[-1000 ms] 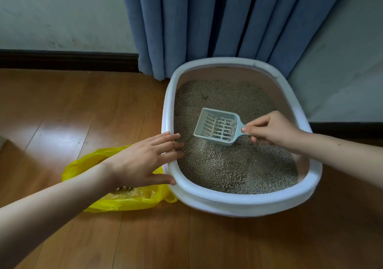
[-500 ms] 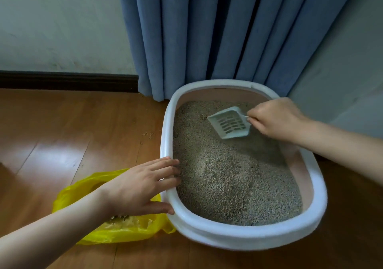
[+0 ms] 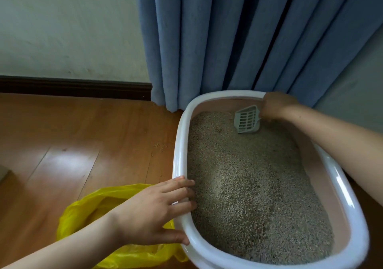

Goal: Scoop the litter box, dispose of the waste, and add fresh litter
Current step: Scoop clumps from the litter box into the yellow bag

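A white-rimmed oval litter box [image 3: 179,144] with a pink inner wall sits on the wooden floor, filled with grey-brown litter [image 3: 248,181]. My right hand [image 3: 276,105] grips the handle of a pale slotted scoop [image 3: 246,120] at the box's far end, its blade tilted down against the litter. My left hand [image 3: 153,210] rests flat on the box's left rim with straight fingers reaching over the edge and the thumb against the outer wall. A yellow plastic bag [image 3: 87,212] lies open on the floor under my left wrist, left of the box.
Blue curtains [image 3: 238,40] hang right behind the box. A pale wall with a dark baseboard [image 3: 74,86] runs along the back left. A few spilled litter grains [image 3: 159,146] lie on the floor beside the box's left rim.
My right hand has carried the scoop from the middle of the litter to the far end of the box and tipped it downward. My left hand has stayed on the rim.
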`<action>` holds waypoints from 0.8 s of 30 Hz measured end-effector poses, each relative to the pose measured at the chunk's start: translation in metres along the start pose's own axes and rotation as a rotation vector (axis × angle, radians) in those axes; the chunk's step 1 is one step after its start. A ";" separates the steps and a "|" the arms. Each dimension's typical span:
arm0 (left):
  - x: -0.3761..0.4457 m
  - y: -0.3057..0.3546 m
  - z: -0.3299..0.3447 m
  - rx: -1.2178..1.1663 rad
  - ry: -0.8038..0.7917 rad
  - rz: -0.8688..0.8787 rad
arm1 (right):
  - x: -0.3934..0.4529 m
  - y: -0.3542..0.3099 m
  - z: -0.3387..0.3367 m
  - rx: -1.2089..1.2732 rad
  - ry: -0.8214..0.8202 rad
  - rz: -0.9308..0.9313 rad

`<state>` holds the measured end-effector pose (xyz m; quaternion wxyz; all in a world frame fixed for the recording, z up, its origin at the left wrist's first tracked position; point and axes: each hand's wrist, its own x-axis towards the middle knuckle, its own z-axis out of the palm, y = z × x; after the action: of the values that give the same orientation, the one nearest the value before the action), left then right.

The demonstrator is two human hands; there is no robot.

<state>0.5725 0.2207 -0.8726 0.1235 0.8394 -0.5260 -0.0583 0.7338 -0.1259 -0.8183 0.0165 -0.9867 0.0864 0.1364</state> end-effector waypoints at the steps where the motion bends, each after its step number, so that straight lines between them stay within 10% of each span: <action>1: 0.000 0.000 0.001 -0.006 0.003 0.003 | 0.004 0.000 0.002 0.071 -0.058 -0.006; 24: 0.000 -0.003 0.006 -0.059 0.017 0.021 | -0.046 -0.065 0.056 0.179 -0.073 -0.517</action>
<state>0.5736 0.2209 -0.8790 0.1534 0.8304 -0.5317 -0.0654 0.6867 -0.0513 -0.8593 0.1410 -0.9650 -0.1575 0.1549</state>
